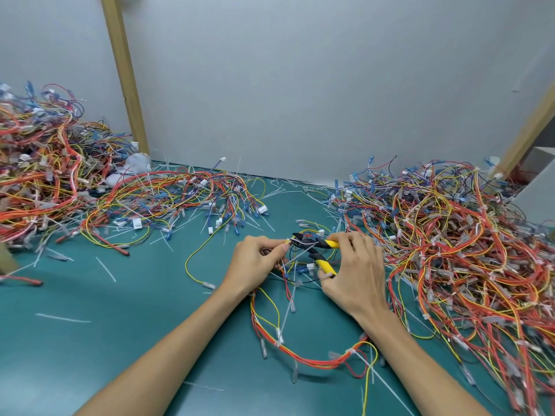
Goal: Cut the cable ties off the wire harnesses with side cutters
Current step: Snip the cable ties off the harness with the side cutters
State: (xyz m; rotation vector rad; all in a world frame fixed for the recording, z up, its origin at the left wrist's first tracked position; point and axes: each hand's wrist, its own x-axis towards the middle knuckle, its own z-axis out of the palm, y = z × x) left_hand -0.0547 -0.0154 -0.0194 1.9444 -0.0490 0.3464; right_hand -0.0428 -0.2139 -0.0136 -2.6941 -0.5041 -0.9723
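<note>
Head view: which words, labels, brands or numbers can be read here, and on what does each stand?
None can be read.
Side cutters: yellow and black handles, no legible brand.
White connectors: too small to show any marking.
Wall: no writing visible.

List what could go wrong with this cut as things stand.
1. The side cutters, gripped by the right hand, have their tips right beside the left hand, so a slip could nick a finger.
2. Thin wires of the harness bunch at that same spot, so the blades might sever a wire instead of the tie.
3. The right pile lies close to the harness, so its loops may snag there.
</note>
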